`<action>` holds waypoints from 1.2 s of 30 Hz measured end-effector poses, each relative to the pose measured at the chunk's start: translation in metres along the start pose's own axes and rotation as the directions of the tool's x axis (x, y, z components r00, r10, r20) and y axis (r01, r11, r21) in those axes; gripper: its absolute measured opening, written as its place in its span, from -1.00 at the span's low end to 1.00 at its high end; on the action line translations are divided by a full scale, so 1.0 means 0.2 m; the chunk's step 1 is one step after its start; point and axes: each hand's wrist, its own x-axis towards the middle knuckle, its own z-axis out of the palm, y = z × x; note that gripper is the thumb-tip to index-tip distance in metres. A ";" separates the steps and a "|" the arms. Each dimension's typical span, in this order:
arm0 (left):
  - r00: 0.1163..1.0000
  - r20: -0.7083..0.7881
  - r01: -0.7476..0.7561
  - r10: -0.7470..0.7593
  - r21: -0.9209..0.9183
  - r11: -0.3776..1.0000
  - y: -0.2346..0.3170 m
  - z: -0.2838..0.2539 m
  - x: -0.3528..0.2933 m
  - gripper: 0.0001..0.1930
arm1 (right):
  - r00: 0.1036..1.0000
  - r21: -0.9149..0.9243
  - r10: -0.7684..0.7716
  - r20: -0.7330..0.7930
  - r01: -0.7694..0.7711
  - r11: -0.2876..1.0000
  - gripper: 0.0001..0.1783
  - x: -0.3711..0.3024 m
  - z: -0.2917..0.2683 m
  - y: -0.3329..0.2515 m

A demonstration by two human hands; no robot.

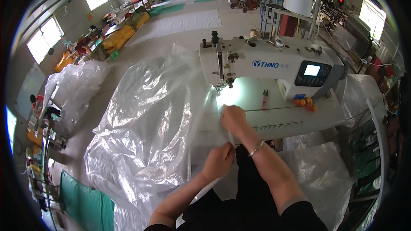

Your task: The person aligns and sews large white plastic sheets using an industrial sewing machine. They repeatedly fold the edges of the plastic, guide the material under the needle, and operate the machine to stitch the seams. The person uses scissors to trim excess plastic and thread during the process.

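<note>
A large clear, shiny plastic sheet (150, 107) drapes over the left of the sewing table and hangs down toward me. My left hand (219, 161) is closed on the sheet's edge at the table's front, close to my body. Farther forward, my right hand (234, 120) is closed on the same edge, just in front of the needle area. The white sewing machine (244, 60) stands behind it with its lamp lit and its small screen glowing. Whether the presser foot rests on the sheet is lost in the glare.
Thread snips (265, 100) and several small orange-yellow fruits (309, 103) lie on the sewing table (252, 122) under the machine's arm. More clear plastic (319, 171) hangs at the right by my legs. A white thread cone (298, 1) stands behind the machine. Yellow bundles (120, 36) line the left wall.
</note>
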 end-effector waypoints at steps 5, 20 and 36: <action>0.984 0.120 -0.167 0.131 0.376 0.911 0.11 -0.10 0.05 -0.86 | 1.000 0.048 -0.010 0.018 0.009 0.999 -0.83 -0.38 -0.07 -0.03; 0.817 0.113 -0.473 0.565 0.691 0.546 -0.21 -0.18 0.31 -0.65 | 0.993 0.034 -0.070 -0.089 0.074 0.997 -0.46 -0.56 0.01 -0.10; 0.784 0.156 -0.577 0.601 0.540 0.613 -0.37 -0.38 0.76 -0.61 | 0.952 0.779 0.270 0.146 -0.278 0.562 -0.71 -0.28 -0.08 -0.11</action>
